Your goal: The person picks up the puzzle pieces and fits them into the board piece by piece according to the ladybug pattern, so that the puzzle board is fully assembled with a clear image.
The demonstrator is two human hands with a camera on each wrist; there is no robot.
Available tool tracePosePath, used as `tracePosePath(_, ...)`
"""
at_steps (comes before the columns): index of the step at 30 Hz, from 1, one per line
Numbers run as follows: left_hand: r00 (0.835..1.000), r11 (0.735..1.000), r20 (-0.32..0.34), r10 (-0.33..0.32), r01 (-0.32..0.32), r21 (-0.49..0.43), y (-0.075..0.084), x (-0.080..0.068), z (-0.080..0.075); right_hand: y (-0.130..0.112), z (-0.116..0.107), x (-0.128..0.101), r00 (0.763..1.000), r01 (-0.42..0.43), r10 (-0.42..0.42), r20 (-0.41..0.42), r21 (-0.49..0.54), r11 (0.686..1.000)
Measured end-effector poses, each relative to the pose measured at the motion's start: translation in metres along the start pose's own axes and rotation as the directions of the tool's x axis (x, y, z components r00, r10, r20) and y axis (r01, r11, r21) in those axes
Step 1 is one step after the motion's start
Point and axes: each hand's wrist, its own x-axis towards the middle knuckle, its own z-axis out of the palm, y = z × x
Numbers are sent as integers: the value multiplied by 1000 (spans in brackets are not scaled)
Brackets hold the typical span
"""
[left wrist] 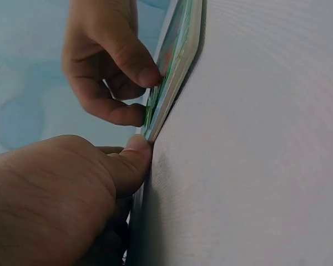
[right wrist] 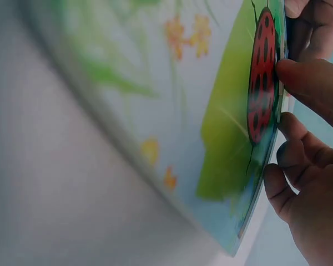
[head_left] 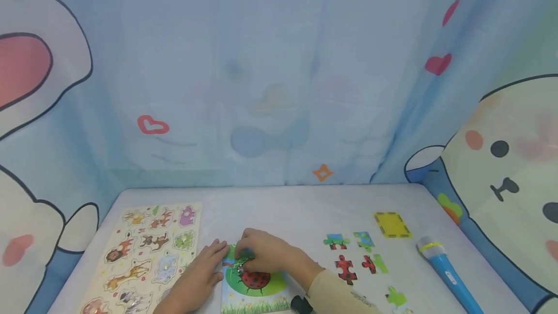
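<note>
Pale blue curtain (head_left: pixel 270 76) printed with hearts and cartoon animals, filling the upper frame. White table (head_left: pixel 301 207) across the lower half. Animal peg board (head_left: pixel 144 256) at lower left. Ladybird puzzle board (head_left: pixel 253 282) at lower centre, flat on the table: red black-spotted ladybird on a green disc, grass and small flowers along the near edge. Left hand (head_left: pixel 198 277) lying flat beside the board's left edge, thumb tip touching that edge. Right hand (head_left: pixel 266 251) over the board's upper left corner, fingers curled and pinching it. Blue toy microphone (head_left: pixel 444 268) at lower right. Yellow card (head_left: pixel 392 224) and loose puzzle pieces (head_left: pixel 346 268) at right of centre.
</note>
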Motion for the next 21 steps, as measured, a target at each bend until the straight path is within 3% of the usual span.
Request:
tracePosePath(15, 1000, 1000, -9, -6, 5, -23, 2, 1, 0, 1, 3, 7, 996, -90, 90, 3, -26, 996)
tracePosePath(21, 1000, 1000, -9, -5, 5, -18, 0, 0, 0, -2, 3, 7, 996, -88, 88, 16, -16, 996)
